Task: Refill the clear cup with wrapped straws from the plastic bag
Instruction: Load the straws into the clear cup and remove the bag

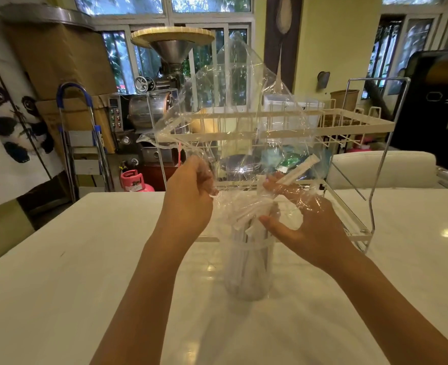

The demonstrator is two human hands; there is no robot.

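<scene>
Café back room, coffee roaster (149, 109), cardboard boxes (59, 56)

Clear plastic bag (225, 106) and white-wrapped straws (246, 214) at centre over a glossy white table (59, 272); pink gas cylinder (136, 180) at middle left

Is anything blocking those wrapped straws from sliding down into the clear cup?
Nothing solid. The wrapped straws already poke into the clear cup. Only the plastic bag itself is bunched over the cup's mouth, held by the left hand and right hand.
</scene>
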